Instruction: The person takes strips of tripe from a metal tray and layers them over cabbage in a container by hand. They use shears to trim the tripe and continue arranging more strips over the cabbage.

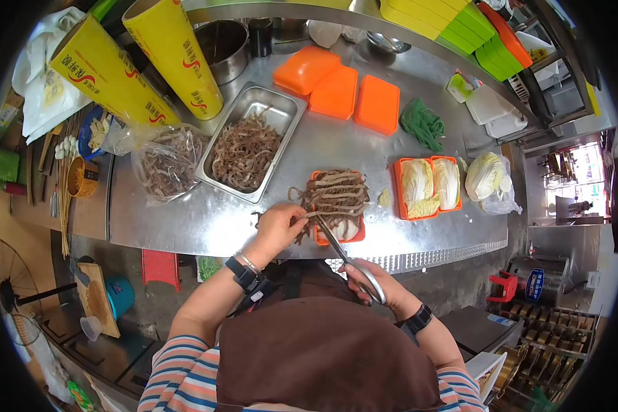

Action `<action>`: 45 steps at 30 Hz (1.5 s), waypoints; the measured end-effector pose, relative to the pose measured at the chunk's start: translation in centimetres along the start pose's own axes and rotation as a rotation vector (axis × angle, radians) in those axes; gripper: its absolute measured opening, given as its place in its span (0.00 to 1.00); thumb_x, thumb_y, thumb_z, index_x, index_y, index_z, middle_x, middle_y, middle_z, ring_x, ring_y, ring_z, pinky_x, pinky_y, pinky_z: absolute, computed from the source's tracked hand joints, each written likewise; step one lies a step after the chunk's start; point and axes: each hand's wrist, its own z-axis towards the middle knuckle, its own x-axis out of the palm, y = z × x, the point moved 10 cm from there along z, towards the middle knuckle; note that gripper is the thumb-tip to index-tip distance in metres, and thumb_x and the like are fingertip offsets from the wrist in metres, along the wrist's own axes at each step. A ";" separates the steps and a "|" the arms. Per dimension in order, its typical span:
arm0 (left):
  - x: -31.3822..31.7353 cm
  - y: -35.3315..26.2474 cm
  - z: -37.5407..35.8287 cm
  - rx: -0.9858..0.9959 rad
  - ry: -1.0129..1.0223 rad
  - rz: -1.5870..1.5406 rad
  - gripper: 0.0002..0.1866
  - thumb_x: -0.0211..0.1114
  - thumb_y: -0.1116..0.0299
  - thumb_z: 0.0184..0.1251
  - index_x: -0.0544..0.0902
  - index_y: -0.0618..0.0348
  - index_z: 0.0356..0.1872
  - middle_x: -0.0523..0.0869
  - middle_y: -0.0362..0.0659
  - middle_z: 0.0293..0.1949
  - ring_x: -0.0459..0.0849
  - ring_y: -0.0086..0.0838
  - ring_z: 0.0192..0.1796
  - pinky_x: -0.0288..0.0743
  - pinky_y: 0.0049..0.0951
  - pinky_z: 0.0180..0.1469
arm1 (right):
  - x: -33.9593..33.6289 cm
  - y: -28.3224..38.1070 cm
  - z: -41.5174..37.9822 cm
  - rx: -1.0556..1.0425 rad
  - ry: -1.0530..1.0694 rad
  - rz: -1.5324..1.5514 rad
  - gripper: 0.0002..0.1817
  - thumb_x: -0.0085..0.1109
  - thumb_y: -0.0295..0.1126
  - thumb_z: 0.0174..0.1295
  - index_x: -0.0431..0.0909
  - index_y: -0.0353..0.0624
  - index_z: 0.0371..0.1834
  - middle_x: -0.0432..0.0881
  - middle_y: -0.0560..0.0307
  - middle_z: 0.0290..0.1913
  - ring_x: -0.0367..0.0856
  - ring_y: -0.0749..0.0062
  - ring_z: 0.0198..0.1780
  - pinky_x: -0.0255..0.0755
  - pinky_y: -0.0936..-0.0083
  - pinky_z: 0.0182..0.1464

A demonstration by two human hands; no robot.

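Over the orange tray (360, 235) near the counter's (192, 230) front edge, brown strips (336, 192) look light, limp and probably slippery, best taken by fingertip near an end; left hand (277, 226) pinches one, right hand (374, 280) grips scissors (334, 242) by the handles.

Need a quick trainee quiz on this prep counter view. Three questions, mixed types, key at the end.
1. Fill in the blank: the right hand grips the ____, while the left hand is at the brown strips.
2. True or false: the steel pan is to the left of the green mesh.
3. What fills the two side-by-side orange trays on the right?
A) Skewers
B) Napa cabbage
C) Rolls of cling film

Key: 1. scissors; 2. true; 3. B
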 end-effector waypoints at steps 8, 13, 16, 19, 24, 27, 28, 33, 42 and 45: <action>-0.4 -1.1 0.2 0.083 0.015 -0.017 0.05 0.69 0.68 0.57 0.85 0.55 0.33 0.85 0.44 0.30 0.83 0.41 0.37 0.77 0.39 0.41 | 0.6 0.5 1.5 -0.036 -0.065 0.082 0.21 0.60 0.51 0.68 0.75 0.42 0.44 0.70 0.66 0.22 0.63 0.86 0.15 0.57 0.86 0.17; 0.2 -1.2 0.3 0.104 0.048 0.054 0.06 0.69 0.68 0.56 0.85 0.56 0.34 0.84 0.44 0.30 0.83 0.42 0.37 0.76 0.39 0.40 | 0.4 0.8 1.6 -0.092 -0.105 0.045 0.20 0.60 0.50 0.69 0.76 0.42 0.40 0.68 0.69 0.18 0.63 0.86 0.13 0.56 0.86 0.16; -0.4 -1.2 0.1 0.098 0.026 0.020 0.06 0.69 0.70 0.59 0.85 0.59 0.36 0.84 0.45 0.30 0.83 0.37 0.33 0.76 0.34 0.36 | -0.1 0.6 0.8 -0.070 -0.093 0.001 0.17 0.62 0.46 0.68 0.78 0.42 0.44 0.69 0.70 0.18 0.64 0.87 0.14 0.56 0.86 0.17; -1.7 -0.5 -0.3 0.096 -0.019 0.003 0.06 0.68 0.70 0.60 0.85 0.59 0.37 0.84 0.46 0.30 0.83 0.37 0.34 0.77 0.32 0.38 | -1.9 3.1 -2.3 -0.223 -0.197 -0.088 0.16 0.64 0.41 0.67 0.79 0.42 0.49 0.71 0.70 0.18 0.64 0.89 0.15 0.56 0.85 0.17; -1.9 -0.5 -1.4 -0.005 0.109 -0.150 0.07 0.65 0.73 0.66 0.86 0.61 0.43 0.86 0.43 0.36 0.83 0.27 0.36 0.76 0.25 0.40 | -11.6 8.7 -1.7 -0.640 -0.918 -0.838 0.28 0.67 0.41 0.60 0.72 0.35 0.58 0.83 0.38 0.33 0.83 0.43 0.34 0.76 0.58 0.37; -1.8 -0.7 -1.9 0.005 0.083 -0.316 0.07 0.65 0.74 0.67 0.85 0.62 0.44 0.87 0.40 0.37 0.84 0.22 0.39 0.76 0.22 0.42 | -13.9 11.6 1.8 -0.562 -0.936 -0.924 0.27 0.65 0.36 0.58 0.71 0.38 0.59 0.83 0.38 0.38 0.84 0.45 0.40 0.76 0.55 0.41; -1.9 -0.7 -2.0 0.001 0.075 -0.307 0.07 0.65 0.74 0.67 0.85 0.62 0.44 0.87 0.40 0.37 0.84 0.22 0.39 0.76 0.22 0.42 | -14.6 11.8 3.3 -0.537 -0.938 -1.027 0.27 0.66 0.35 0.58 0.72 0.38 0.59 0.83 0.40 0.42 0.83 0.45 0.44 0.76 0.55 0.44; -0.7 0.0 -2.3 -0.163 0.162 -0.494 0.09 0.67 0.75 0.67 0.83 0.61 0.47 0.88 0.38 0.36 0.84 0.18 0.40 0.78 0.22 0.45 | -5.3 16.7 -0.8 -0.984 -0.637 -0.973 0.19 0.67 0.26 0.55 0.78 0.43 0.52 0.82 0.50 0.44 0.83 0.56 0.39 0.79 0.66 0.40; -0.1 -1.5 -2.1 -0.146 0.272 -0.618 0.07 0.62 0.72 0.72 0.80 0.61 0.46 0.87 0.38 0.37 0.83 0.18 0.41 0.77 0.22 0.46 | 2.4 12.7 6.1 -0.607 -0.011 -0.558 0.05 0.65 0.24 0.61 0.77 0.39 0.37 0.84 0.58 0.31 0.82 0.79 0.30 0.74 0.78 0.32; -0.3 -0.8 -2.0 -0.126 0.362 -0.474 0.09 0.63 0.70 0.72 0.81 0.62 0.47 0.86 0.38 0.37 0.82 0.20 0.42 0.77 0.24 0.47 | 1.3 12.1 5.5 -0.636 -0.001 -0.450 0.04 0.64 0.23 0.62 0.78 0.39 0.36 0.84 0.59 0.29 0.81 0.82 0.29 0.74 0.80 0.32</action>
